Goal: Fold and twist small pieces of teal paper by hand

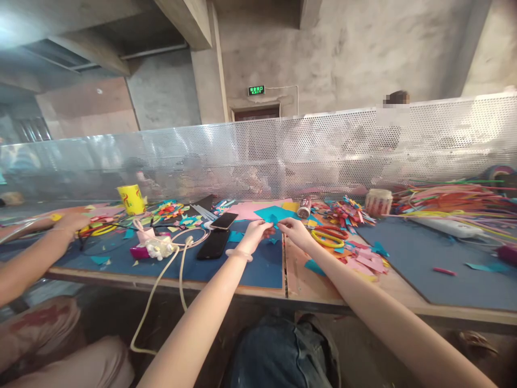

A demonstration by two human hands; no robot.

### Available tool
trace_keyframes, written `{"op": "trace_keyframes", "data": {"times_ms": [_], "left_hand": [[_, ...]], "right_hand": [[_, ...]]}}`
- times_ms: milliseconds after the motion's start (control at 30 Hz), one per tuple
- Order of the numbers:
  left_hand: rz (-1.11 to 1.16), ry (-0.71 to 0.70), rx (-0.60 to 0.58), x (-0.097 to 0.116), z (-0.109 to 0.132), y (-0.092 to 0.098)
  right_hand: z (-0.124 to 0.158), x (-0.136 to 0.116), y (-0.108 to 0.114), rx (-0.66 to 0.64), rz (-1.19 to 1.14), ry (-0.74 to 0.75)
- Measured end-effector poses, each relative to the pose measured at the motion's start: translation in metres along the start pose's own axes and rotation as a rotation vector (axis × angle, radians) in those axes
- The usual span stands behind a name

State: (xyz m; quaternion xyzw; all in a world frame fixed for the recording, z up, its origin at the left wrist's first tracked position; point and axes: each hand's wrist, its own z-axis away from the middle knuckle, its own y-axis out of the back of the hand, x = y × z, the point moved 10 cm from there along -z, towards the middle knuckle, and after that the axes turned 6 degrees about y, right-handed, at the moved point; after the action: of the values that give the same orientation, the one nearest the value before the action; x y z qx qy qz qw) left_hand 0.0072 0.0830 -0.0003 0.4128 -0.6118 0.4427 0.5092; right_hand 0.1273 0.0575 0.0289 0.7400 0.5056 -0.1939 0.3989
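My left hand [259,233], with a pale bangle on its wrist, pinches a small folded piece of blue paper [273,219]. From the other side my right hand [298,233] is closed, its fingertips at the edge of the same piece. A larger blue paper sheet [264,213] lies flat just behind them. Yellow-handled scissors [328,240] rest by my right wrist. Blue scraps [236,236] lie near my left hand, beside two dark phones [214,244].
Pink scraps [369,261], a colourful paper bundle [349,212], a can [304,207] and a jar [378,202] stand or lie rightward. A white power strip [448,226] sits before coloured strips. A cable [159,285] hangs off the edge. At left is a co-worker's arm [52,245]; behind, a perforated metal screen [258,156].
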Motion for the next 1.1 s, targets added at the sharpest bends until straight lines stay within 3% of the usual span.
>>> {"op": "trace_keyframes", "data": {"times_ms": [233, 700, 1100], "left_hand": [[-0.07, 0.002, -0.002, -0.001, 0.0, -0.002], [-0.218, -0.065, 0.035, 0.004, -0.001, 0.002], [-0.19, -0.068, 0.027, 0.0, -0.007, 0.004]], "right_hand": [[-0.001, -0.003, -0.001, -0.002, 0.03, 0.031], [0.001, 0.003, -0.004, -0.026, 0.038, -0.049], [0.0, 0.005, -0.011, -0.07, 0.024, -0.032]]}}
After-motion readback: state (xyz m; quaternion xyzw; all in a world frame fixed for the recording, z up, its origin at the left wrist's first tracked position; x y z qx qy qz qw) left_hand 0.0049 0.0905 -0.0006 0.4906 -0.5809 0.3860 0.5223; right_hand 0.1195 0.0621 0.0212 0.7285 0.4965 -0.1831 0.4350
